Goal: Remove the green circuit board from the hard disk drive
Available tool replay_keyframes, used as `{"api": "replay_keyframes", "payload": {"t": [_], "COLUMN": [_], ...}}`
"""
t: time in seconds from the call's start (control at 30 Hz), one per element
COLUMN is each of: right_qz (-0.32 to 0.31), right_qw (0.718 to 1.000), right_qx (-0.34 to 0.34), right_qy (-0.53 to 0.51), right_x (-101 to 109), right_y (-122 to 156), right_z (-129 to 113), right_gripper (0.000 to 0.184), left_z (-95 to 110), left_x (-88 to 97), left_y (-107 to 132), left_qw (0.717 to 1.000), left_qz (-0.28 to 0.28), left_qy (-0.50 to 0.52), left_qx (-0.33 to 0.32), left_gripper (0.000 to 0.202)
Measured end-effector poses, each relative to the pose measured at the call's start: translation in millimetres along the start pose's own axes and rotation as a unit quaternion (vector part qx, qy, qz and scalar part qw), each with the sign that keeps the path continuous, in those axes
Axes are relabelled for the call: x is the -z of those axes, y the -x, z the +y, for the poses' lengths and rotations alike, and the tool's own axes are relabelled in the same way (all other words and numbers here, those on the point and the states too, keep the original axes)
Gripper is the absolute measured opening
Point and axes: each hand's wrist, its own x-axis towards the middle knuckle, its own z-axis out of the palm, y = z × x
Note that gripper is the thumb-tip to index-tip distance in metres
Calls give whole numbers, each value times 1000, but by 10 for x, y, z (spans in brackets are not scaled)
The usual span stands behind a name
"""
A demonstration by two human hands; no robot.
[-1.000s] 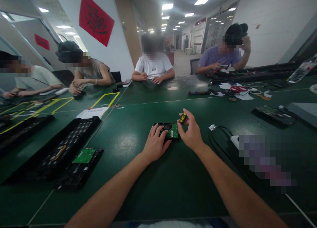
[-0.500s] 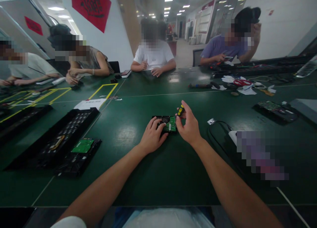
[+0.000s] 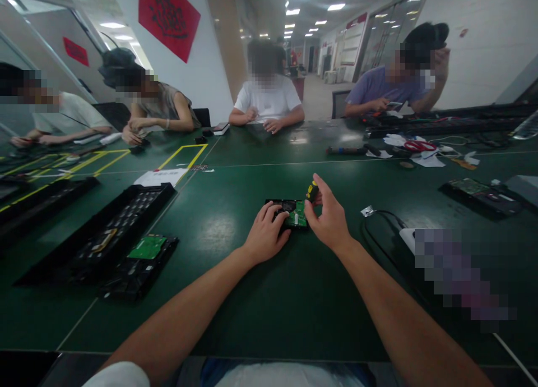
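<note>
A hard drive lies on the green table in front of me, its green circuit board facing up. My left hand grips it from the left, fingers over the top and thumb along the near edge, covering part of it. In my right hand, thumb and fingers are closed round a black-and-yellow screwdriver at the drive's right end. The screwdriver's handle is tilted; I cannot make out its tip, which is hidden near the thumb.
To the left are a long black tray and a second drive with a green board. On the right lie a black cable, a white-ended pixelated object and another drive. Several people sit across the table.
The view has shifted, so everything sits slightly further right and lower. My left hand stays on the hard drive; my right hand still holds the screwdriver, its handle slightly more upright.
</note>
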Motion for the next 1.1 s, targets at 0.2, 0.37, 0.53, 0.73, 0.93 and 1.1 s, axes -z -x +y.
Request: {"api": "replay_keyframes", "payload": {"t": [0.2,0.37,0.53,0.73,0.93,1.1], "right_qz": [22,26,29,62,63,37], "right_qw": [999,999,1000,998,998,999], "right_qx": [6,9,-8,-21,-3,-7], "right_qy": [24,35,5,3,18,-17], "right_x": [-9,4,7,-5,9,-8], "right_y": [-4,-8,6,11,11,10], "right_z": [72,112,99,87,83,89], "right_gripper": [72,73,74,74,70,70], "left_z": [-7,-23,-23,-39,-39,-45], "left_x": [6,-5,-25,-38,-26,-25], "left_y": [11,20,30,33,33,43], "left_qw": [1000,1000,999,1000,1000,999], "left_qz": [13,25,31,25,24,26], "left_qy": [2,8,6,6,9,16], "left_qx": [-12,-16,-5,-4,-4,-9], "left_gripper": [49,50,48,48,50,50]}}
